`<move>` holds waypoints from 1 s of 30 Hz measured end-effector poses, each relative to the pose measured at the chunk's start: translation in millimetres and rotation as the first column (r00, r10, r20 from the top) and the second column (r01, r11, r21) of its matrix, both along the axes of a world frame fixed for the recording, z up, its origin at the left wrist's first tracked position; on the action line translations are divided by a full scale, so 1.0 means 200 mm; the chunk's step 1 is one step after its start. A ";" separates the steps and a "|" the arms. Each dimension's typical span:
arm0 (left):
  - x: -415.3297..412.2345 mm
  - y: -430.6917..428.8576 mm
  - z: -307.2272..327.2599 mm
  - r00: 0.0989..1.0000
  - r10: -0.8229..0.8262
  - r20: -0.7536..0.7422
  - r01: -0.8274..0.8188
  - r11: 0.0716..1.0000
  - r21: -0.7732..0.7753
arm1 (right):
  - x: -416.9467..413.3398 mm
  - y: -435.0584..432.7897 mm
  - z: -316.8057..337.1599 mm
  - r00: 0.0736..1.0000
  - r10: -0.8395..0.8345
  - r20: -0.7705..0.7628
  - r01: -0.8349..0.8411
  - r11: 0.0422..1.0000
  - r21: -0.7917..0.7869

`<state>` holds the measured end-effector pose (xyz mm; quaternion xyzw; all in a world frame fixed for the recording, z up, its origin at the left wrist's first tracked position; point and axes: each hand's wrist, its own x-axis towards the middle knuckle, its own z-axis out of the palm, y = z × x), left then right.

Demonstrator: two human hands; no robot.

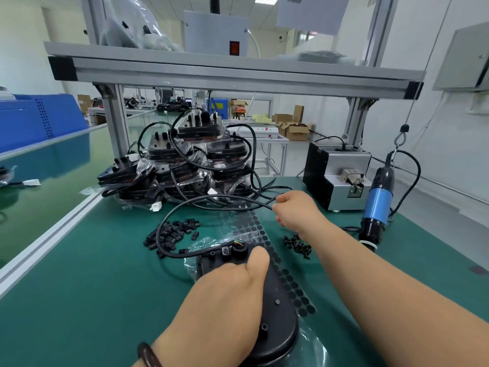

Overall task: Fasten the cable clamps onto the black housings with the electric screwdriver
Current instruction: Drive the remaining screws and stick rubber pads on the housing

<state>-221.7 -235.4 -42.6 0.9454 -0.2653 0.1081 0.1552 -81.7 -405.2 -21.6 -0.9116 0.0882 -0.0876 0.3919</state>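
Observation:
A black housing lies on the green mat in front of me, and my left hand grips it from the left with the thumb on top. Its black cable loops away to the left and back toward my right hand, which pinches the cable farther back. A heap of small black cable clamps lies left of the housing. Black screws lie scattered right of it. The blue electric screwdriver hangs from a hook at the right, untouched.
A pile of bagged black housings with cables stands at the back. A grey screw feeder sits back right. A sheet of black round pads lies under the housing. An aluminium frame shelf spans overhead, and a blue crate sits at the left.

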 end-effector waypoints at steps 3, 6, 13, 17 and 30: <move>0.01 0.06 -0.02 0.999 0.002 -0.045 -0.011 0.978 -0.210 | 0.09 0.04 -0.03 0.997 0.034 -0.065 -0.045 0.981 -0.187; 0.09 0.18 -0.01 0.996 0.076 -0.049 -0.090 0.895 -0.437 | 0.14 0.06 -0.07 0.993 -0.004 -0.122 -0.036 0.944 -0.327; 0.41 0.44 0.18 0.961 0.273 0.034 -0.212 0.815 -0.540 | 0.15 0.02 -0.06 0.996 -0.005 0.094 0.030 0.963 -0.269; 0.51 0.42 0.33 0.949 0.287 0.131 -0.234 0.919 -0.317 | 0.05 -0.01 0.05 0.914 0.030 0.404 -0.098 0.984 0.148; 0.27 0.12 0.73 0.865 -0.267 -0.425 -0.158 0.660 -0.735 | -0.10 0.02 0.18 0.904 -0.083 0.419 -0.217 0.754 0.619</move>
